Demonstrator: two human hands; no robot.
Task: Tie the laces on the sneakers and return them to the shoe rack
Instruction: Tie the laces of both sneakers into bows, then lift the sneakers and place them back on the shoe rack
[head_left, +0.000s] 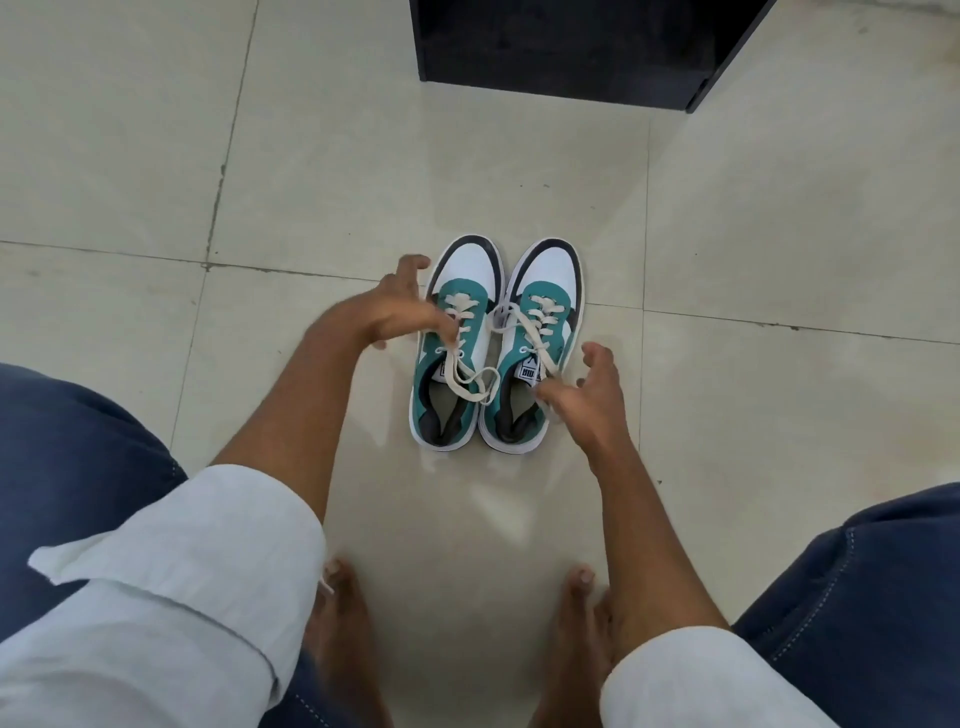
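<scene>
Two teal, white and black sneakers stand side by side on the tiled floor, toes pointing away from me: the left sneaker (457, 343) and the right sneaker (535, 348). Their cream laces (470, 382) lie loose and untied across the tongues. My left hand (400, 306) hovers at the left sneaker's outer side, fingers spread, its thumb touching the lace near the eyelets. My right hand (587, 400) hangs over the right sneaker's collar with fingers apart, its fingertips blurred; no lace is visibly gripped.
A dark cabinet or rack (571, 41) stands on the floor beyond the sneakers. My bare feet (343, 618) and blue-trousered knees (857, 597) frame the bottom. Pale floor tiles (156, 156) spread all around.
</scene>
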